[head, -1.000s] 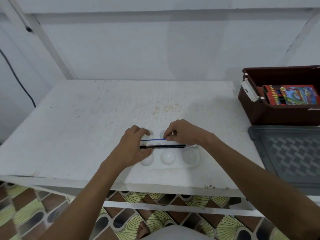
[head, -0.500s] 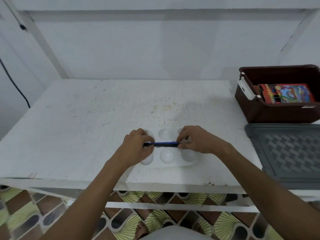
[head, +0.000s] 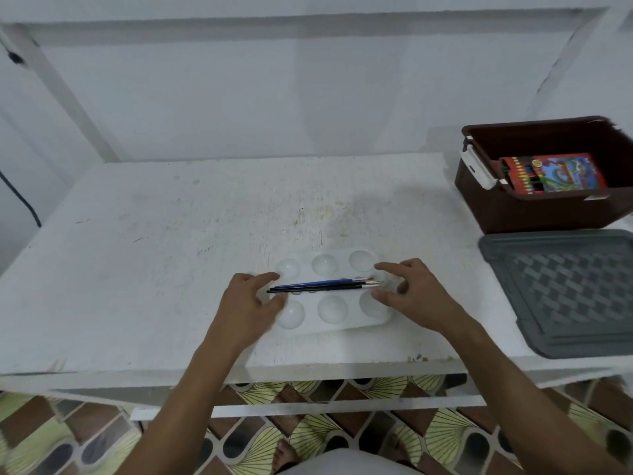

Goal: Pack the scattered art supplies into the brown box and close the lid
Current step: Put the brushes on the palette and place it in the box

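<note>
White scuffed table (head: 171, 269), patterned floor tiles (head: 308, 437)

Looks like a plain room in a home, set up as a makeshift craft corner. Rough, scuffed white-painted table (head: 171, 252) pushed against bare pale walls. Patterned floor tiles (head: 85, 437) in brown, yellow-green and grey below, with bare toes (head: 284, 454) showing at the bottom edge. Household plastic storage on the table's right side: brown box (head: 534, 210) holding a coloured pencil pack (head: 555, 173), grey lid (head: 561, 289) lying beside it.
</note>
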A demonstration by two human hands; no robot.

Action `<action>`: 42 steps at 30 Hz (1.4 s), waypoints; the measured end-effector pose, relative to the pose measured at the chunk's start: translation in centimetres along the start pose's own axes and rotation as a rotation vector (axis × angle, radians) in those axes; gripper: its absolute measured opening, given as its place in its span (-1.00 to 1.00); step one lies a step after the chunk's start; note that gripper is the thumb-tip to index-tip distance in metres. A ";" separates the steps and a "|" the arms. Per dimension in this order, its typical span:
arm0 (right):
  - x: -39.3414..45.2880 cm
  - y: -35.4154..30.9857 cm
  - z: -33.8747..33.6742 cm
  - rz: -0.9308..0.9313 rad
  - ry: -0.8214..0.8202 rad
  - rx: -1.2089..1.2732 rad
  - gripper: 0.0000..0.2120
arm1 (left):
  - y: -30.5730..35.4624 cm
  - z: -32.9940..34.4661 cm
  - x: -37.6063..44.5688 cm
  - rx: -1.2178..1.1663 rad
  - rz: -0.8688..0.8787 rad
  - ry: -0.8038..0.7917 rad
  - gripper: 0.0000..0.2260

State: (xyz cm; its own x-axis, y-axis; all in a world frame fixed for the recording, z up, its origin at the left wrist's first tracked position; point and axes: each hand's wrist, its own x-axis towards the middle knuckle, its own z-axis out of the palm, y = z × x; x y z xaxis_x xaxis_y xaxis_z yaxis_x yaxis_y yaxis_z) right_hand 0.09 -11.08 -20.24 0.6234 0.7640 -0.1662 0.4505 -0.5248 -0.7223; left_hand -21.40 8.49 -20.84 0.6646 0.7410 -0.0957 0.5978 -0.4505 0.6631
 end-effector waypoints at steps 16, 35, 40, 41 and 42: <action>0.8 -1.2 -3.0 0.025 0.014 0.177 -0.83 | 3.1 -1.1 2.6 -0.134 0.046 -0.092 -0.84; 9.0 11.0 -39.2 -0.038 0.077 -0.118 -0.76 | 39.2 12.1 16.7 -0.101 0.212 -0.103 -0.83; 11.8 15.4 -40.5 0.004 0.027 -0.279 -0.85 | 42.5 17.0 17.6 0.126 0.181 -0.128 -0.83; 12.1 15.8 -40.4 0.005 0.017 -0.322 -0.84 | 42.7 17.6 17.7 0.187 0.183 -0.131 -0.82; 12.5 16.2 -40.3 0.007 0.010 -0.361 -0.84 | 43.0 18.1 17.8 0.242 0.185 -0.132 -0.80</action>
State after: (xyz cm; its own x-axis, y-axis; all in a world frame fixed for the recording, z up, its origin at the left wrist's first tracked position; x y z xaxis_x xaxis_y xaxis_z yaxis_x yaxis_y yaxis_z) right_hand 40.89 -25.17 -6.95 0.6323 0.7575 -0.1626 0.6422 -0.6299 -0.4368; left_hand 24.19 -6.68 -7.45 0.8148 0.5717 -0.0963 0.5401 -0.6883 0.4844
